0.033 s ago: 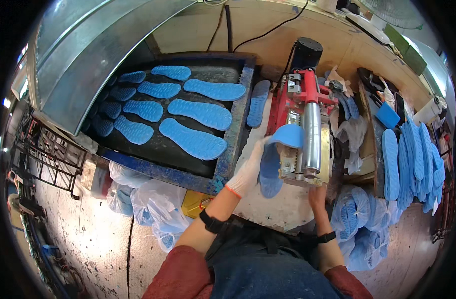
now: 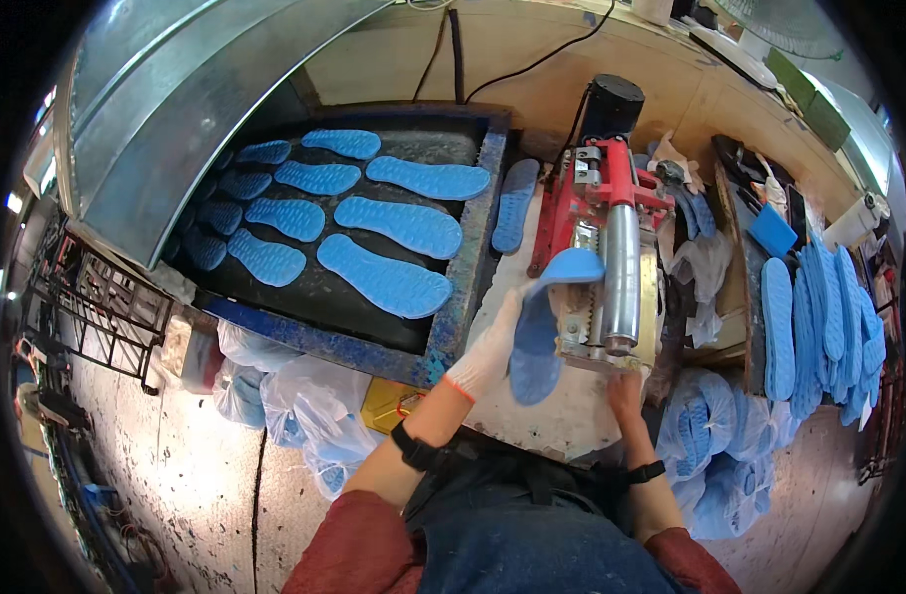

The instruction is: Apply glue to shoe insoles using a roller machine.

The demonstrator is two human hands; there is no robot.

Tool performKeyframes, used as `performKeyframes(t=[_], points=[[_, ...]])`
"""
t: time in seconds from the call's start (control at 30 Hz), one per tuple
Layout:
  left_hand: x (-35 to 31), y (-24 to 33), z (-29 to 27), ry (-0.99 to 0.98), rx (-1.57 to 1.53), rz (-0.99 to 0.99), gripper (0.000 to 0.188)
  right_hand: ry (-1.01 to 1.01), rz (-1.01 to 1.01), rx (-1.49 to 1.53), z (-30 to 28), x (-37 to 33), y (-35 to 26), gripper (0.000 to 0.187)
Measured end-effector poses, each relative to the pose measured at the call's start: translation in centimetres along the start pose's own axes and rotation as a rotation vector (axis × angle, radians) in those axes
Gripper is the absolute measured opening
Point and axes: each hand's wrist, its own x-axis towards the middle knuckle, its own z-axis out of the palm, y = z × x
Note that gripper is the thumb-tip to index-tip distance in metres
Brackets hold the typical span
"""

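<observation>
My left hand (image 2: 488, 348), in a white glove, grips a blue shoe sole (image 2: 535, 351) by its side edge. The sole bends upward and its far end (image 2: 572, 265) curls against a red roller machine (image 2: 597, 198) with a steel roller (image 2: 621, 282). My bare right hand (image 2: 623, 389) is at the machine's near end, just below the roller tip. Its fingers are tucked under the machine's edge and hidden.
Several blue soles lie on a dark conveyor tray (image 2: 473, 287) under a metal hood (image 2: 166, 129) at left. Stacked soles (image 2: 819, 317) fill a rack at right, bagged soles (image 2: 715, 436) sit below it. Plastic bags (image 2: 295, 406) and a wire rack (image 2: 97, 317) stand at lower left.
</observation>
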Motion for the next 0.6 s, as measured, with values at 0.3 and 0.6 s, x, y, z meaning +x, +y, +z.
performKeyframes(t=[0.3,0.6], points=[[-4.6,10.4,3.2,0.343,-0.18,0.034,0.054,0.079,-0.261,-0.197,1.6,-0.9,0.4,0.023],[18.5,20.6,-8.3,0.638,-0.465,0.287,0.058,-0.02,-0.18,-0.363,1.7,-1.6,0.9,0.042]])
